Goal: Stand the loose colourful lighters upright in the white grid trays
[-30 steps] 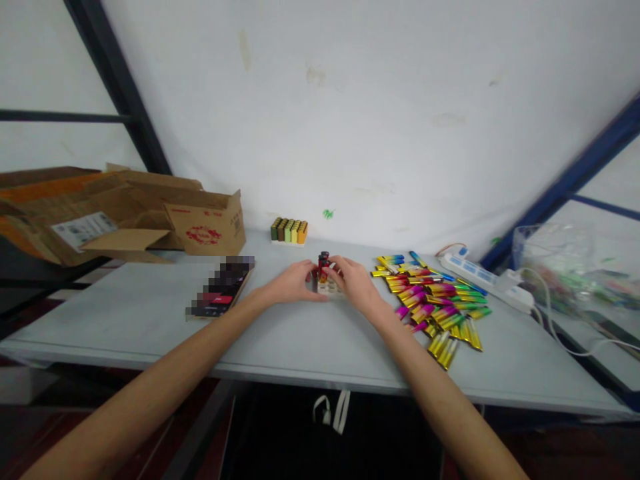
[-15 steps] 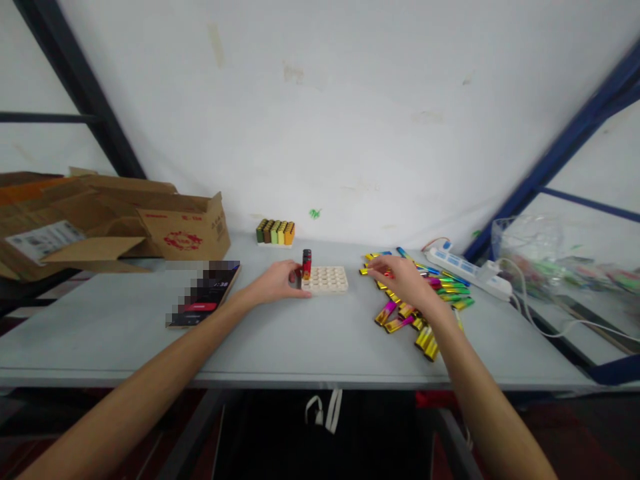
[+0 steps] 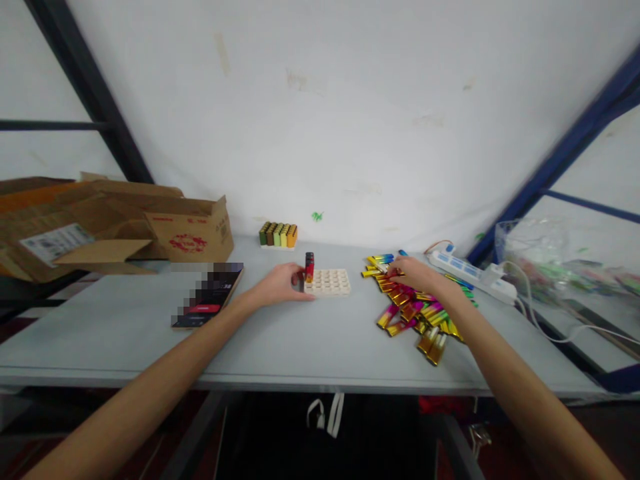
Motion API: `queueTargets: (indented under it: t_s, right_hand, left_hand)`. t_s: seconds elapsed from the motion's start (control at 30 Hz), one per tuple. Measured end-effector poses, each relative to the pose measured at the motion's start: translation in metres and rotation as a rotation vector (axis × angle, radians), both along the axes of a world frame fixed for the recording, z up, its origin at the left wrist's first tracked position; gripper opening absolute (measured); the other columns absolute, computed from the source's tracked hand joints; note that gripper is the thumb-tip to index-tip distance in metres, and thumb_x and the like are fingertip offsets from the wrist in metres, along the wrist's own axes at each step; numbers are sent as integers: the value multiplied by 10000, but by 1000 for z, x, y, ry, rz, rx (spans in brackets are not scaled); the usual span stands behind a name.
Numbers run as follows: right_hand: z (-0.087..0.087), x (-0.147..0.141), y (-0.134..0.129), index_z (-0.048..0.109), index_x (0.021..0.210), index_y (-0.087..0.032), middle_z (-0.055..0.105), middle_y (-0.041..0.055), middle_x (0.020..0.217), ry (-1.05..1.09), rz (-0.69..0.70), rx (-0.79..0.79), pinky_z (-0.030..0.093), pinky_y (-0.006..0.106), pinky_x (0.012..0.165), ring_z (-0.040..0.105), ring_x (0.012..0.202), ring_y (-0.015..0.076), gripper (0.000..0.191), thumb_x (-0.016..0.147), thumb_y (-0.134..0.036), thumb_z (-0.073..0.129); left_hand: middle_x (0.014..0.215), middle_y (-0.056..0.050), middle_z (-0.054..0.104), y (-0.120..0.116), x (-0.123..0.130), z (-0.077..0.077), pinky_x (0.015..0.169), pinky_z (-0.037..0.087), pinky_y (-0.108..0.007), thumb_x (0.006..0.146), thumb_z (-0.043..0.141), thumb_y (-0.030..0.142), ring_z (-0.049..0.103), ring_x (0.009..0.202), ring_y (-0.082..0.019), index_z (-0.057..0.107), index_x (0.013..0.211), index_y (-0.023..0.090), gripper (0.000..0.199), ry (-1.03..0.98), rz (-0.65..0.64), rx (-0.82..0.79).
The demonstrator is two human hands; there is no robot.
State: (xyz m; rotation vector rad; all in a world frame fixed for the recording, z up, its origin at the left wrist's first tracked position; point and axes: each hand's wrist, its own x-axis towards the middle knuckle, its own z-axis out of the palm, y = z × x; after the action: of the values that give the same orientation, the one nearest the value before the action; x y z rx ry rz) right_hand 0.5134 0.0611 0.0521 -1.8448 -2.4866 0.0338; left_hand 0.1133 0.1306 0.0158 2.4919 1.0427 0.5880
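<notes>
A white tray with rows of round holes [image 3: 334,283] lies mid-table. At its left end one red and black lighter [image 3: 309,268] stands upright. My left hand [image 3: 284,285] is at that end, thumb and fingers round the tray's edge. Over the pile of shiny coloured lighter-like tubes [image 3: 401,294] on the right is my right hand [image 3: 411,275], its fingers curled down at the pile; whether a tube is between the fingertips is too small to tell.
A filled block of green, brown and yellow pieces [image 3: 278,235] stands near the wall. A phone-like device [image 3: 213,297] and cardboard boxes [image 3: 190,233] are on the left. At the right lies a white power strip [image 3: 473,273] with cables.
My right hand has moved a little to the right, from the pile's left edge to farther over it. My left hand remains at the tray. The view has shifted slightly.
</notes>
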Motion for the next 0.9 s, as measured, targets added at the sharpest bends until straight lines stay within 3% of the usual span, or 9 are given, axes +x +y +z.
queueTargets:
  t_s: [0.23, 0.57, 0.7, 0.8, 0.9]
  right_hand:
    - [8, -1, 13, 781, 1072, -197, 766, 110, 1066, -177, -24, -64, 495, 279, 885, 699, 980, 233, 276, 856, -120, 627]
    - [14, -3, 19, 811, 1016, -196, 750, 131, 1039, -99, 92, -99, 515, 339, 924, 688, 981, 264, 214, 821, -244, 737]
    - [21, 2, 12, 793, 988, -177, 711, 152, 1105, 156, 60, -16, 522, 397, 962, 674, 1004, 272, 260, 871, -392, 705]
    - [23, -6, 1, 764, 977, -199, 712, 123, 1116, 531, 16, 50, 540, 412, 934, 661, 1035, 276, 375, 834, -543, 722]
    - [22, -33, -10, 728, 970, -210, 728, 99, 1140, 970, -9, 42, 521, 411, 962, 659, 1073, 264, 383, 813, -559, 756]
  left_hand:
    - [821, -41, 660, 1, 0, -2, 667, 434, -314, 615, 799, 708, 597, 722, -222, 707, 964, 144, 669, 3, -2, 25]
    - [833, -43, 657, 1, 0, -4, 673, 441, -320, 607, 803, 709, 600, 728, -226, 707, 974, 140, 683, -13, -7, 31]
    - [851, -53, 657, 2, 0, -5, 694, 446, -325, 621, 795, 717, 602, 749, -230, 705, 1002, 131, 705, 4, -18, 48]
    - [856, -55, 657, 2, 0, -5, 693, 446, -324, 631, 790, 717, 601, 751, -230, 705, 996, 133, 694, 2, -25, 47]
    - [850, -52, 655, 2, 0, -5, 685, 445, -324, 627, 792, 717, 597, 748, -231, 704, 995, 138, 691, -4, -22, 40]
